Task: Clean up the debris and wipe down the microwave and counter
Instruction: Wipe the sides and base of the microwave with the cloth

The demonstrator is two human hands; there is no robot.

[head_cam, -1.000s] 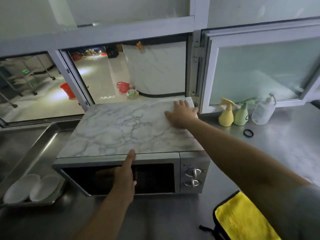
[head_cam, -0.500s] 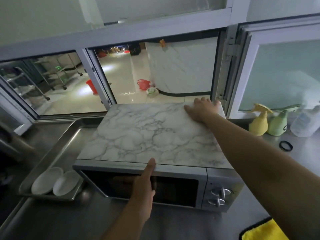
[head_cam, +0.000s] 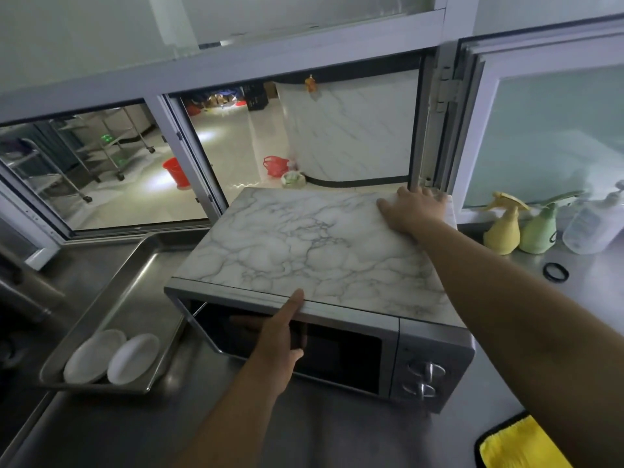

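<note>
The right hand is reaching across at the end of a long outstretched arm, its fingers lying flat and spread on the far right corner of the microwave top, gripping nothing. The left hand is pressing against the dark glass door, fingers straight, one fingertip reaching up over the front top edge. The microwave is sitting angled on the steel counter, its top covered in smooth white marble-patterned film, its body brushed metal with two round knobs at the right. A shallow steel tray holding two white oval dishes is lying just beside its left side. A fluffy yellow cloth with black edging is lying at the near right corner.
</note>
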